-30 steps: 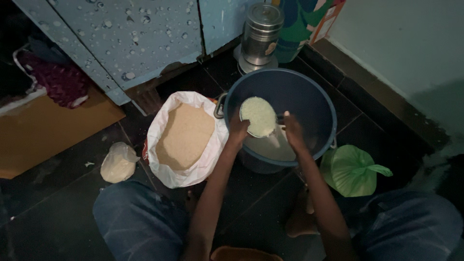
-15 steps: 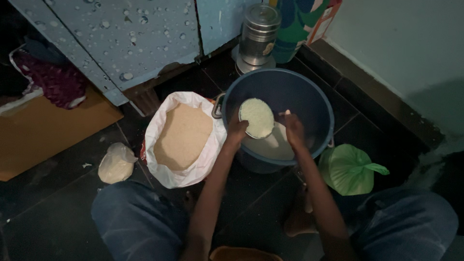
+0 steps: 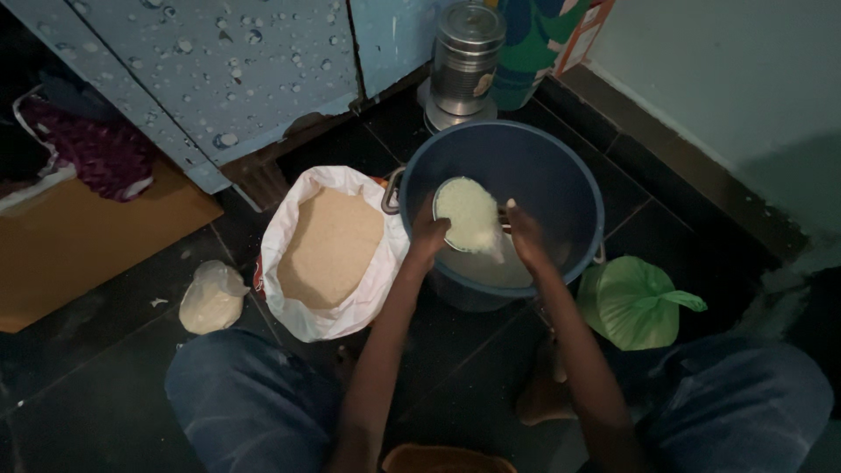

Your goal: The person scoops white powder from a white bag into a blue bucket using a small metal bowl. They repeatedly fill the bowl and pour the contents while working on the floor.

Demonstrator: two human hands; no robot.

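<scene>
Two hands, left point(image 3: 427, 235) and right point(image 3: 526, 236), grip clamped on a grain-filled bowl point(image 3: 469, 215) over a blue bucket point(image 3: 561, 175), dark tiled floor point(image 3: 105, 385)

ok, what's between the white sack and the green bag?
Head view: the blue bucket, with both hands, left and right, holding a bowl of grain over it.

Bucket point(image 3: 561, 166) on floor point(image 3: 114, 385), ahead of the person. Open sack of grain point(image 3: 328, 250) touching its left side; small tied bag point(image 3: 210, 298) further left. Knotted bag point(image 3: 635, 302) right of bucket. Metal canister point(image 3: 464, 61) behind bucket, against cabinet point(image 3: 219, 61).
</scene>
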